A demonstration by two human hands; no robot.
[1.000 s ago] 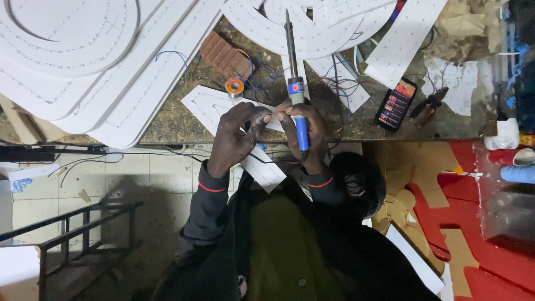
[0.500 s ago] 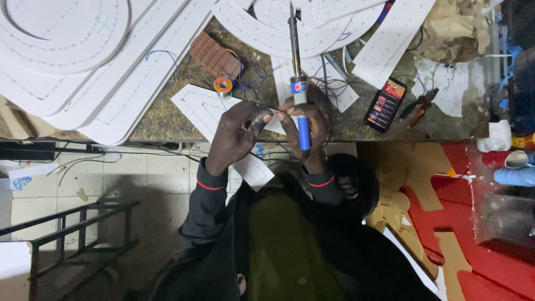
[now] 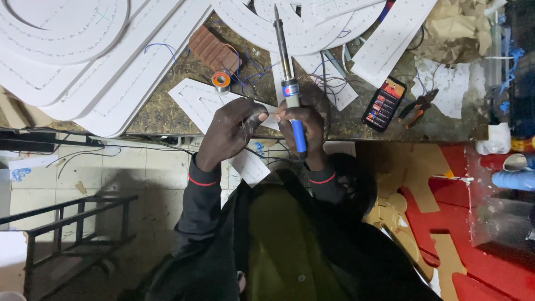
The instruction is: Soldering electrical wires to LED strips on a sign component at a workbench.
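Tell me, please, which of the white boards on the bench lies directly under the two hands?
The small angular white piece at the bench's near edge, under the left hand and right hand; the bigger curved boards lie farther back.

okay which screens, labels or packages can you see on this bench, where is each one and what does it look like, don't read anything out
Phone: lying on the bench right of the hands, beside the pliers; dark rectangle, screen lit with orange-red rows.
Label band: wrapped round the soldering iron held in the right hand; blue with red and white.
Crumpled brown paper wrapping: top right of the bench.
No signs visible.
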